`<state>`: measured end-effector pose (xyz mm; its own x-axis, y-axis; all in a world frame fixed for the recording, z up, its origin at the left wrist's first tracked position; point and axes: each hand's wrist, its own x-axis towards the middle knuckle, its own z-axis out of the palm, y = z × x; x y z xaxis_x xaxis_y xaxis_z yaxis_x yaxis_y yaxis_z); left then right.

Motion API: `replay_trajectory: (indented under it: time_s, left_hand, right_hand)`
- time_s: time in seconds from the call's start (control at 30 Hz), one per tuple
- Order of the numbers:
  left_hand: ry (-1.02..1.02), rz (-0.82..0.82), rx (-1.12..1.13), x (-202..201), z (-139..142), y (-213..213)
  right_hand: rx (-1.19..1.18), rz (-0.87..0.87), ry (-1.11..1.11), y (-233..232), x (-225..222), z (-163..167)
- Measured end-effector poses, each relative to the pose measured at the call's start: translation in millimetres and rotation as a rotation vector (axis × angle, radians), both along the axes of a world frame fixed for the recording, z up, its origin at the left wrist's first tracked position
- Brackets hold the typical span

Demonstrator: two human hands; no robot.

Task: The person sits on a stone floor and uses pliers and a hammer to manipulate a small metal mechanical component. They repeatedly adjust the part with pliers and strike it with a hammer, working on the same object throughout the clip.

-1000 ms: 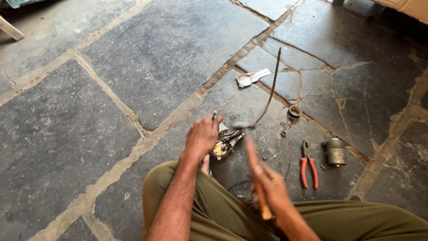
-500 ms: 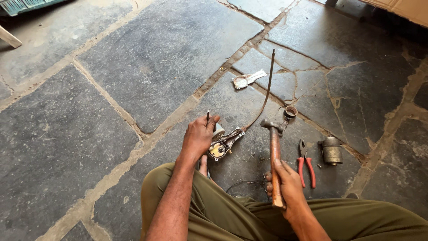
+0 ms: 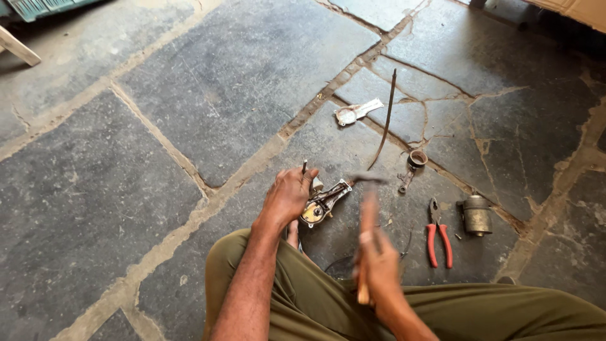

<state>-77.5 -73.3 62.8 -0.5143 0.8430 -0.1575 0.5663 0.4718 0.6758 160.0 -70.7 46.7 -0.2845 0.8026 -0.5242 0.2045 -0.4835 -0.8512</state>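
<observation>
Two hands are at work on a floor of big dark stone slabs (image 3: 240, 82) with pale rough lines between them. Our left hand (image 3: 287, 197) pinches a thin metal pin (image 3: 304, 167) and stands it on a small metal part (image 3: 323, 203), which lies on the slab just in front of our knees. Our right hand (image 3: 377, 268) is wrapped tight round the wooden handle of a hammer (image 3: 367, 208); its blurred head hangs near the part. To the right lie red pliers (image 3: 439, 239) and a dull metal can (image 3: 476, 215). A flat white packet (image 3: 356, 112) lies farther off beside a long thin rod (image 3: 385, 120). The slabs to the left are wide and bare.
</observation>
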Motion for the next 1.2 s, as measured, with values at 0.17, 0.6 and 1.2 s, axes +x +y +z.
replay_trajectory:
  time_s: [0.17,0.6,1.2]
  left_hand:
    - [-0.054,0.040,-0.028,-3,4,-2]
    - [-0.065,0.074,0.073,-3,7,-5]
    - [0.005,0.086,-0.139,-10,-17,-8]
  right_hand:
    - [-0.214,0.358,-0.008,-15,3,1]
    - [-0.219,0.379,0.048,-17,8,-19]
    - [0.043,0.704,0.102,-19,1,14]
